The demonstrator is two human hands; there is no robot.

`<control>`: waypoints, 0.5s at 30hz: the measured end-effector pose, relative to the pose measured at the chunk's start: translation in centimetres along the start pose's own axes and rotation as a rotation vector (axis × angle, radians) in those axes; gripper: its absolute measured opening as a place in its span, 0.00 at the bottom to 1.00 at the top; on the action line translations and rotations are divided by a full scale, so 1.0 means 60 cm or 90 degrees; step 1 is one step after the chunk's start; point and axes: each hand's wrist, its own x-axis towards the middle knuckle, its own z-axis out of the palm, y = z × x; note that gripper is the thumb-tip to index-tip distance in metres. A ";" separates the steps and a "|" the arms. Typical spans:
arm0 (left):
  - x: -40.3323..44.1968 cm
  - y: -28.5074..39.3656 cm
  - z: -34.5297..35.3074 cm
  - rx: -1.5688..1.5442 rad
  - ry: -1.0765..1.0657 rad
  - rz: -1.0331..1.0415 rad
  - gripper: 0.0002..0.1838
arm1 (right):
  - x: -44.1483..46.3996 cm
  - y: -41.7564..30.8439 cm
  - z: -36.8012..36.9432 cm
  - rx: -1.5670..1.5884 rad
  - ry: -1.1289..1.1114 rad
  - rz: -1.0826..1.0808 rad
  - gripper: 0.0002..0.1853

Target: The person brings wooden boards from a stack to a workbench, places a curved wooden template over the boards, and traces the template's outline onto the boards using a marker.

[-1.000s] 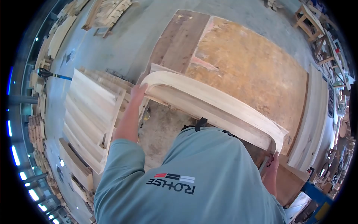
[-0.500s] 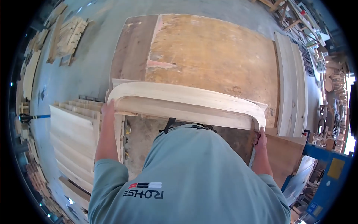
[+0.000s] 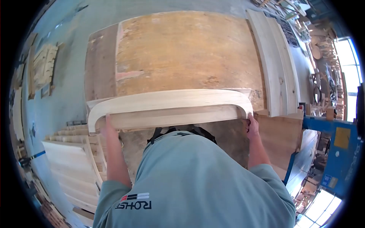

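At the worktable's (image 3: 190, 49) near edge, the right hand (image 3: 252, 127) closes on the curved wooden piece's (image 3: 171, 99) right end; the left hand (image 3: 109, 125) touches its left, finger closure hidden.

Curved board (image 3: 167, 100) cream; tabletop (image 3: 190, 53) mottled amber.

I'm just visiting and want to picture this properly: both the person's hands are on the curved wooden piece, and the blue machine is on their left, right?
Not quite: the head view shows the blue machine on their right. Both hands are on the curved wooden piece.
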 end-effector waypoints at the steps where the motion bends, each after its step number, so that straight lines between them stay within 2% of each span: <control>1: -0.028 -0.005 0.024 -0.017 -0.011 -0.020 0.49 | 0.001 0.000 -0.001 0.004 0.009 0.001 0.20; 2: -0.059 -0.006 0.049 -0.034 -0.022 -0.041 0.49 | 0.003 0.001 0.000 -0.002 0.007 -0.006 0.21; 4: -0.146 0.013 0.084 0.317 0.047 -0.073 0.45 | 0.008 0.005 -0.004 -0.005 -0.012 -0.014 0.21; 5: -0.169 0.000 0.094 0.322 0.048 -0.074 0.45 | 0.006 0.005 -0.004 -0.005 -0.012 -0.010 0.21; 7: -0.212 -0.034 0.109 0.497 -0.040 0.120 0.46 | 0.000 -0.004 0.001 -0.022 -0.004 -0.039 0.20; 8: -0.248 -0.029 0.121 0.501 -0.036 0.119 0.46 | 0.001 -0.005 0.002 -0.012 0.004 -0.039 0.20; 10: -0.330 0.009 0.143 0.496 0.000 0.310 0.50 | 0.018 0.006 -0.008 -0.015 -0.014 -0.041 0.20; 11: -0.356 0.032 0.152 0.500 0.008 0.309 0.50 | 0.025 0.010 -0.015 -0.021 -0.029 -0.048 0.19; 13: -0.393 0.080 0.187 0.542 -0.136 0.641 0.47 | 0.030 0.008 -0.022 -0.029 -0.045 -0.049 0.18; 14: -0.402 0.103 0.203 0.548 -0.126 0.638 0.47 | 0.033 0.006 -0.026 -0.030 -0.061 -0.046 0.18; 15: -0.408 0.125 0.224 0.650 -0.189 0.745 0.45 | 0.038 0.005 -0.030 -0.029 -0.077 -0.044 0.17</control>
